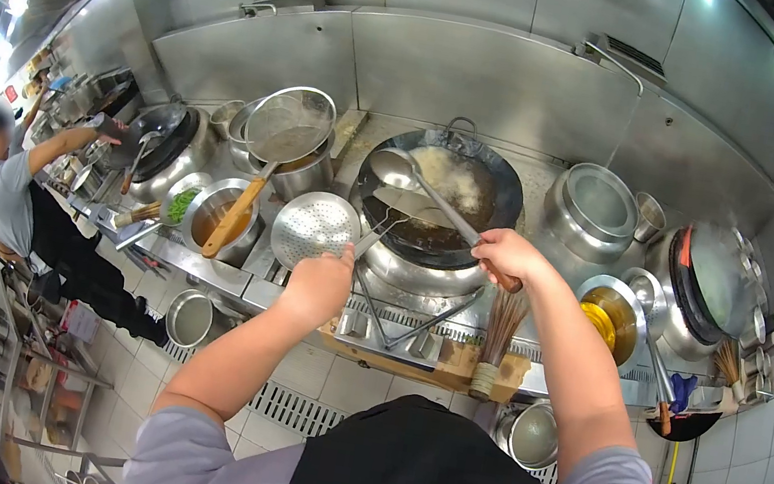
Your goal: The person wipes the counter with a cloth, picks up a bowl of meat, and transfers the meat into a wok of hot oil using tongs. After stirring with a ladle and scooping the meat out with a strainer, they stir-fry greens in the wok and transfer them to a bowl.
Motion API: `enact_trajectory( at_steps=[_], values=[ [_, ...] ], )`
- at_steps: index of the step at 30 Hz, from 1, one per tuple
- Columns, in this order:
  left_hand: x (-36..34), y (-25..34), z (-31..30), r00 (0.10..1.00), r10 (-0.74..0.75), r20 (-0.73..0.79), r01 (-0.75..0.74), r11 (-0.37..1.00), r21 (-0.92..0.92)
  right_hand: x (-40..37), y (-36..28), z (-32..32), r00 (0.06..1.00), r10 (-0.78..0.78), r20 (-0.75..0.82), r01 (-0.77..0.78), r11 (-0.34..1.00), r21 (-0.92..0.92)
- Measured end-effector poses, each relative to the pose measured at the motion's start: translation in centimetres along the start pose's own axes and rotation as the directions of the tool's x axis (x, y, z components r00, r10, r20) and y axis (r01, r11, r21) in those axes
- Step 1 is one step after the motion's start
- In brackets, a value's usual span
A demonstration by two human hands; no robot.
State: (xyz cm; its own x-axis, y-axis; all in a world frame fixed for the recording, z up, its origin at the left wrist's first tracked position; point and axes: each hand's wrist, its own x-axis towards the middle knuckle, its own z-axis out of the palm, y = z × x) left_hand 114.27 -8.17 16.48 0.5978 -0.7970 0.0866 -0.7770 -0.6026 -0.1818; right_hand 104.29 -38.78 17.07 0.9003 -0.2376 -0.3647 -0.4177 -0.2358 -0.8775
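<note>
My left hand is closed round the handle side of a perforated skimmer, whose round bowl lies just left of the wok. In my right hand is a long-handled ladle, gripped near its wooden end. The ladle's bowl hangs over the left part of a dark wok with a loop handle at the back. Pale, foamy food bubbles in dark liquid there. A grey metal piece spans the wok's near side, below the ladle handle.
A wire-mesh strainer rests over a pot at the left, near a pot of brown liquid with a wooden handle across it. Yellow oil fills a pot at the right. A bamboo brush stands at the front edge. Another person works at the far left.
</note>
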Motion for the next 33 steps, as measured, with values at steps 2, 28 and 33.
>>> enact_trajectory(
  at_steps=[2,28,33],
  values=[
    [-0.1,0.0,0.0,1.0,-0.003,-0.006,0.003,1.0,-0.015,0.6,-0.2,0.0,0.993,-0.072,-0.09,0.054,0.98,-0.191],
    [4.9,-5.0,-1.8,0.96,-0.274,-0.058,0.236,0.903,-0.359,-4.6,1.9,-0.7,0.883,-0.041,-0.467,0.176,0.953,0.248],
    [7.9,-1.3,1.5,0.893,-0.448,0.032,0.393,0.746,-0.538,-1.6,3.2,4.1,0.826,0.084,-0.558,0.156,0.916,0.37]
  ],
)
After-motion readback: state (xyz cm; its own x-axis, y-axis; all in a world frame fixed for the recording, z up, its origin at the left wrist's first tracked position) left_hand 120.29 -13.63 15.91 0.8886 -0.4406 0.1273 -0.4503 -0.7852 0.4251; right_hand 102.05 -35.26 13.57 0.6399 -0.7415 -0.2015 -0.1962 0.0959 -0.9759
